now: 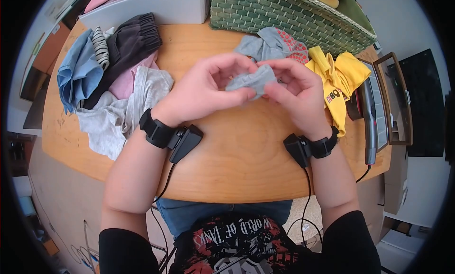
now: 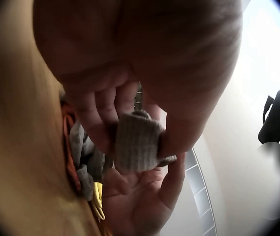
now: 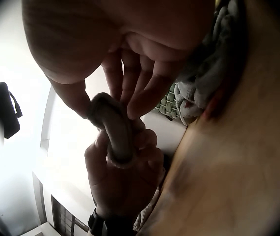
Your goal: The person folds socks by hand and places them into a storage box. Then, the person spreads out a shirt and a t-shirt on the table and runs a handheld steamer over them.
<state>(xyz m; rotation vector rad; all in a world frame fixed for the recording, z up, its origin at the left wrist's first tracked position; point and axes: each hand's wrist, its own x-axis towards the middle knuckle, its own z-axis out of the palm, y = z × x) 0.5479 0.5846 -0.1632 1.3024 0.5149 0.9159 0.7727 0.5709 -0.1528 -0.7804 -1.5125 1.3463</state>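
A small grey ribbed sock (image 1: 256,79), bunched into a rounded shape, is up over the middle of the table between both hands. My left hand (image 1: 208,86) pinches its left side between thumb and fingers. On the other side, my right hand (image 1: 301,91) pinches it with thumb and fingertips. The left wrist view shows the ribbed knit of the sock (image 2: 139,142) up close; in the right wrist view the sock (image 3: 114,128) bends in a curved roll. Behind the hands lies a grey cloth with red dots (image 1: 268,44), partly covered by them in the head view.
At the left lie a light grey garment (image 1: 111,122), a pink one (image 1: 124,84), dark trousers (image 1: 135,39) and a blue garment (image 1: 78,72). A yellow garment (image 1: 339,70) lies right, beside a corded grey tool (image 1: 370,131). A white box (image 1: 175,8) and green woven basket (image 1: 284,13) stand behind.
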